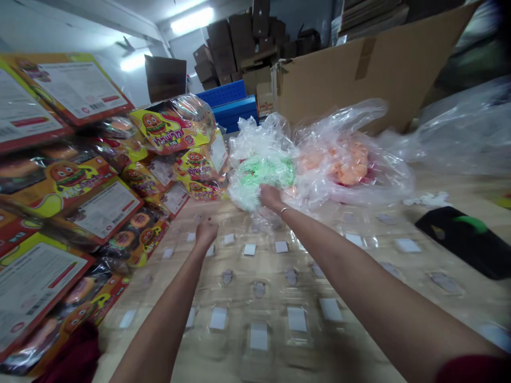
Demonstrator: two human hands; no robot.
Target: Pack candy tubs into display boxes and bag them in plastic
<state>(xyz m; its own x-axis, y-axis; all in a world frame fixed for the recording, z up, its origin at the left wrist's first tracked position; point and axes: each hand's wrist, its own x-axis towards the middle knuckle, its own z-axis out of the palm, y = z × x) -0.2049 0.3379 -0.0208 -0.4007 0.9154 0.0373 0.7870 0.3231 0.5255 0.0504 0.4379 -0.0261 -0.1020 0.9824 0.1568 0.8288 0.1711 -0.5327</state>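
Note:
My right hand (270, 197) reaches forward to a clear plastic bag (259, 135) of light-green pieces (261, 173). Its fingers are curled against the front of the bag, and what they grip is hidden. Nearer the left, my left hand (206, 232) hovers low over the table with its fingers drawn together; blur hides whatever they may hold. Below both hands, clear plastic trays with white cards (249, 249) and greyish round pieces (259, 289) lie in rows. Beside the green pieces sits another clear bag with orange pieces (351, 162).
Packaged burger-themed sets (167, 125) are piled high along the left. A black item with a green part (465, 239) lies at right, near small white pieces (429, 199). Behind stand a large cardboard box (359, 80) and blue crates (235, 111).

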